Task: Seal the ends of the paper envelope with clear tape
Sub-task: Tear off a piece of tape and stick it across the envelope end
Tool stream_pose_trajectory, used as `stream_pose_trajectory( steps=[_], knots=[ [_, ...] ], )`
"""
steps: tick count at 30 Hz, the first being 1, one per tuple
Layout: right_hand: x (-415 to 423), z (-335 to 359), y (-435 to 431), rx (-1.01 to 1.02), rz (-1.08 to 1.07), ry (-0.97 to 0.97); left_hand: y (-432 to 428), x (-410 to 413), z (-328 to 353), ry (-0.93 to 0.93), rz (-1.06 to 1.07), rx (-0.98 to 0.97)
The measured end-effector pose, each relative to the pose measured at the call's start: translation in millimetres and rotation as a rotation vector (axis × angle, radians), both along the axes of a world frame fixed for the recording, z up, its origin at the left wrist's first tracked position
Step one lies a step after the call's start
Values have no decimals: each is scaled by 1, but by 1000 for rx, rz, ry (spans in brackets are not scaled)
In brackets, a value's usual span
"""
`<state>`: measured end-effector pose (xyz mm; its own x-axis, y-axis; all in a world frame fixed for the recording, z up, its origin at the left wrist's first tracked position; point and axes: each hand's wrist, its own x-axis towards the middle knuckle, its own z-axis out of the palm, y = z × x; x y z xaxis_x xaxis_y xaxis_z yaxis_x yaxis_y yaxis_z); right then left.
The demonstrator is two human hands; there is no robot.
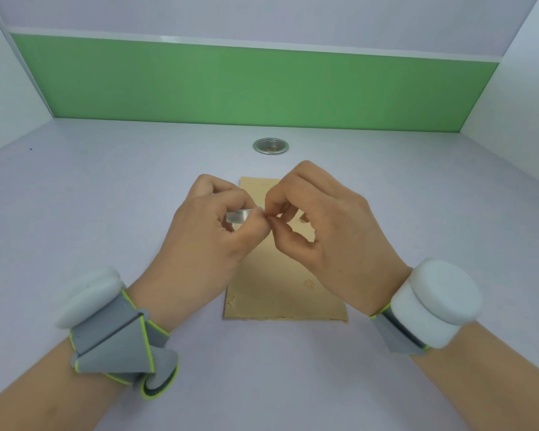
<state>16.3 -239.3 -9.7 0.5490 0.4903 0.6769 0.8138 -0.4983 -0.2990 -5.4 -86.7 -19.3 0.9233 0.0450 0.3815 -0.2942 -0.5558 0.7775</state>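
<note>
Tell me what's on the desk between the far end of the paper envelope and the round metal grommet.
Nothing. In the head view, the strip of desk between the paper envelope and the metal grommet is bare.

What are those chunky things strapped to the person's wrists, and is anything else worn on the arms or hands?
Each wrist carries a rounded white puck-like device on a grey fabric strap edged in bright yellow-green: one on the left wrist, one on the right wrist. The left hand and right hand are bare: no gloves, sleeves or rings show.
</note>
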Motion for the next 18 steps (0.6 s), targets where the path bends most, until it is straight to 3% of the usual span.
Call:
stream_pose_trajectory(
  steps=[5,10,13,18],
  knots=[
    [2,2,-1,-56,40,27,1,3,-2,45,39,29],
    [-11,6,4,2,171,54,45,18,15,-57,366,-59],
    [-6,1,2,78,142,243,41,13,10,-67,302,184],
    [5,0,-7,379,133,702,39,11,-7,3,292,525]
  ],
)
